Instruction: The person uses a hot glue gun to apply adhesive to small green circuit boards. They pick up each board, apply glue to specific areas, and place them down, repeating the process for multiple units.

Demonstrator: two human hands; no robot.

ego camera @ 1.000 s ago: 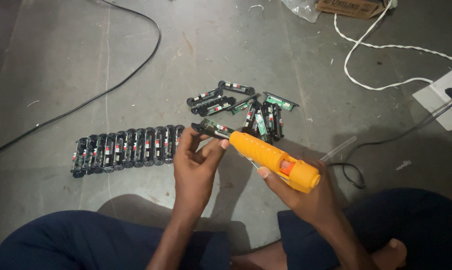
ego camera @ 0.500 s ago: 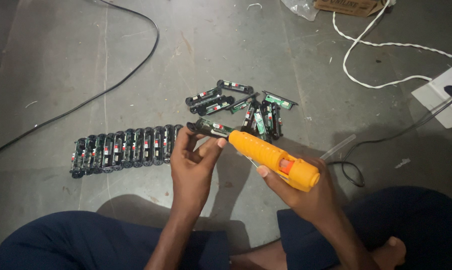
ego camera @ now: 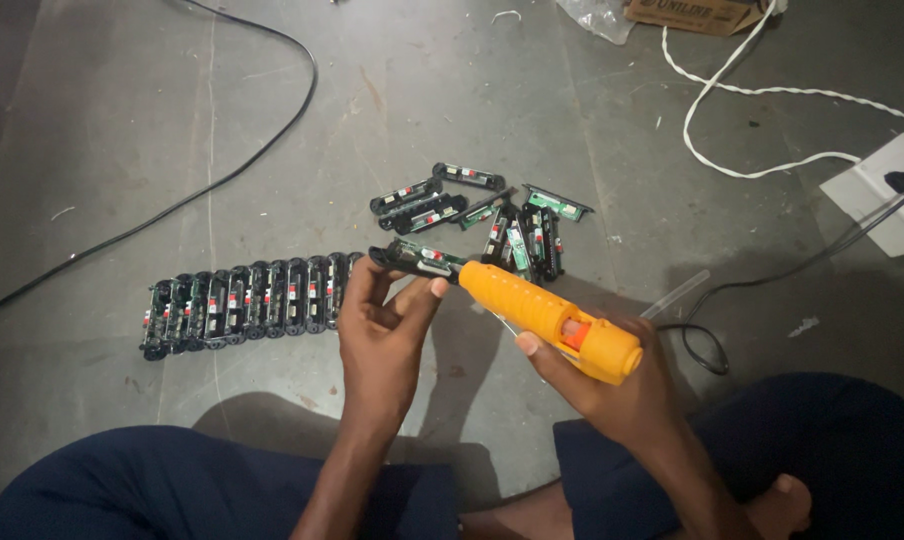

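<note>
Right hand (ego camera: pixel 612 395) is wrapped around the glue gun (ego camera: pixel 552 318), nozzle touching the end of a small circuit board (ego camera: pixel 419 257). Left hand (ego camera: pixel 384 335) pinches that board by its long edges, thumb and fingertips, lifted just above the floor (ego camera: pixel 122 130). Judgement: the board is light, stiff, thin — easily cracked if bent; hold by the edges, away from the hot tip. Farther out, a neat row of boards (ego camera: pixel 244 302) lies on the floor to the left, and a loose pile of boards (ego camera: pixel 487 210) sits beyond the hands.

Scuffed grey concrete floor (ego camera: pixel 122 120)
</note>
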